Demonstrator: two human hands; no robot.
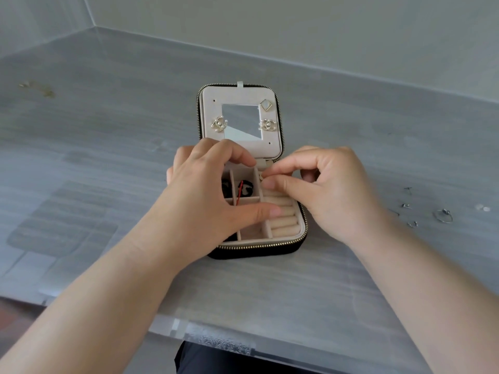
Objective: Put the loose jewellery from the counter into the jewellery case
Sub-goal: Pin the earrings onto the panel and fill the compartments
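A small black zip jewellery case (253, 251) lies open on the grey counter, its cream lid upright with a mirror (241, 120). Three earrings are pinned to the lid: two pearl studs (219, 123) (267, 125) and a diamond-shaped one (266, 105). My left hand (213, 190) rests over the case's left compartments, thumb on a divider. My right hand (321, 184) pinches a tiny piece, barely visible, over the top of the ring rolls (283, 220). A dark item with a red thread (243, 188) lies in a compartment.
Loose jewellery lies on the counter at the right: a thin hoop (443, 215) and several small studs (407, 206). Pale walls close the counter off behind. The counter's front edge runs near my body.
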